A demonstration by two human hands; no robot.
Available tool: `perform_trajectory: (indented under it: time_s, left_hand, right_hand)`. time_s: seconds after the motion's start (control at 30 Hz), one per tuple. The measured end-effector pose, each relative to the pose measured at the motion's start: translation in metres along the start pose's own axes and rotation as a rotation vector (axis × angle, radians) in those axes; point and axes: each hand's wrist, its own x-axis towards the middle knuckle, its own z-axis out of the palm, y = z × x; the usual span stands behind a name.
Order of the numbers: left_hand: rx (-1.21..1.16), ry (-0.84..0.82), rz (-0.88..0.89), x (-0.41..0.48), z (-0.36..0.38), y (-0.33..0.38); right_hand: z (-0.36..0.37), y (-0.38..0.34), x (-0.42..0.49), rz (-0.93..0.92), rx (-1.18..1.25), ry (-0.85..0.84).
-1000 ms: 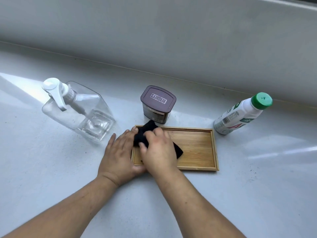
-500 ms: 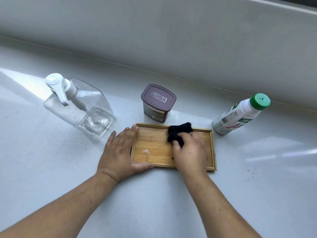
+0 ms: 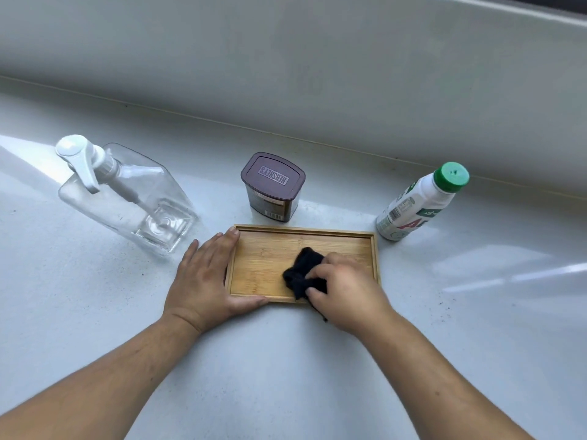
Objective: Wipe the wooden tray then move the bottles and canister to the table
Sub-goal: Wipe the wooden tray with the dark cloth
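While a wide pale table (image 3: pixel 95 312) fills most of the view and meets a pale wall (image 3: pixel 286 58) along its far edge, everything else gathers around one landmark, the wooden tray (image 3: pixel 270 252), which lies flat on the table near the middle. Far-left of the tray stands a clear spray bottle (image 3: pixel 133 198) with a white trigger head; it sits on the table, apart from the tray. The left hand (image 3: pixel 206 281) lies flat at the tray's left end, fingers pressed loosely together along the left rim and the thumb stretched along the near rim, so the hand braces the tray without gripping anything. The right hand (image 3: pixel 346 290) is over the tray's near right part, its fingers curled and pinching a bunched black cloth (image 3: pixel 301 274), which rests on the tray floor right of centre and hangs over the near rim. Just beyond the tray's far rim, near its middle, stands a dark canister (image 3: pixel 273 188) with a brown lid, upright on the table. Beside the tray's far right corner stands a white bottle (image 3: pixel 413 208) with a green cap, also on the table, whether touching the corner I cannot tell.
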Motion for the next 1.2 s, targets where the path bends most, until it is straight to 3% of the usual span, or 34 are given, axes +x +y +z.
perform_trajectory:
  time_s: [0.13, 0.23, 0.33, 0.47, 0.53, 0.6, 0.77, 0.83, 1.03, 1.13, 1.2]
  left_hand:
    - [0.003, -0.003, 0.006, 0.0, 0.0, 0.0]
    - [0.015, 0.004, 0.009, 0.0, 0.0, 0.0]
    - [0.016, 0.017, 0.024, 0.0, 0.001, 0.0]
    - [0.001, 0.054, 0.022, 0.001, 0.006, 0.0]
    - [-0.001, 0.047, 0.02, 0.002, 0.005, 0.0]
    - [0.012, 0.032, 0.029, 0.002, 0.003, 0.0]
    - [0.001, 0.0, 0.03, -0.001, -0.002, 0.0]
    - [0.001, -0.01, 0.025, -0.001, -0.003, -0.001]
    - [0.003, -0.07, 0.03, -0.003, -0.009, 0.0]
    - [-0.065, -0.111, 0.021, -0.006, -0.013, -0.001]
    - [-0.156, -0.099, -0.002, -0.011, -0.017, -0.001]
  right_hand:
    - [-0.016, 0.035, -0.005, 0.212, -0.029, 0.155]
    - [-0.005, 0.013, 0.012, 0.252, -0.026, 0.295]
    - [0.014, -0.028, 0.032, 0.139, 0.028, 0.345]
    - [0.043, -0.075, 0.034, -0.139, 0.031, 0.226]
    - [0.047, -0.076, 0.024, -0.189, 0.01, 0.186]
    - [0.041, -0.055, 0.009, -0.118, 0.007, 0.192]
    - [0.021, 0.018, -0.037, 0.281, 0.042, 0.341]
    - [0.017, 0.016, -0.048, 0.301, 0.134, 0.359]
    - [0.048, -0.06, -0.117, -0.162, -0.049, 0.261]
    - [0.081, -0.082, -0.14, -0.353, -0.253, 0.051]
    - [0.091, -0.082, -0.142, -0.329, -0.198, -0.108]
